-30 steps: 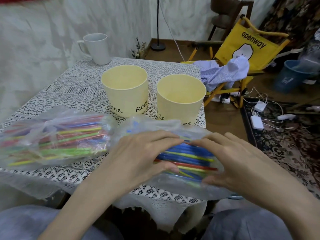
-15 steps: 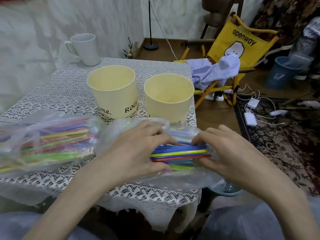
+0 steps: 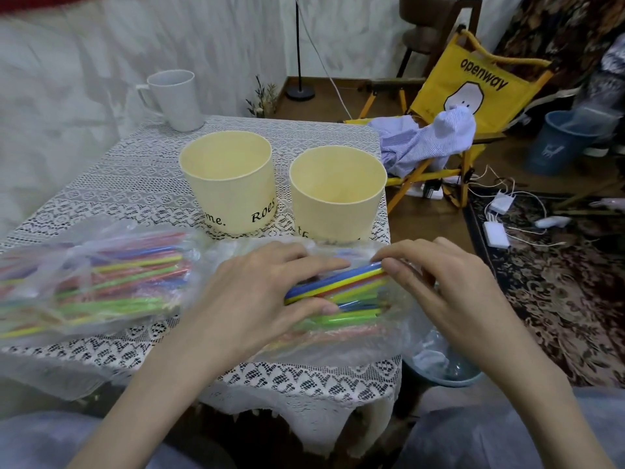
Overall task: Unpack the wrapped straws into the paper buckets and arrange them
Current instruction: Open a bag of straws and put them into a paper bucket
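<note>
Zero straws in the buckets yet: both hands work the near bag [image 3: 338, 319] at the desk [image 3: 101, 184] edge, left hand [image 3: 257, 299] gripping its straws [image 3: 338, 286] w/ thumb under, right hand [image 3: 449, 292] pinching the plastic at their tips; 2nd bag [image 3: 84, 279] unopened just left of left hand, both paper buckets [image 3: 230, 184] empty just beyond.

A white wall [image 3: 84, 79] stands at ten o'clock. A yellow folding chair [image 3: 473, 93] sits at one o'clock on the brown floor [image 3: 429, 225]. A dark patterned rug [image 3: 558, 299], maybe flowery, lies at three o'clock.
</note>
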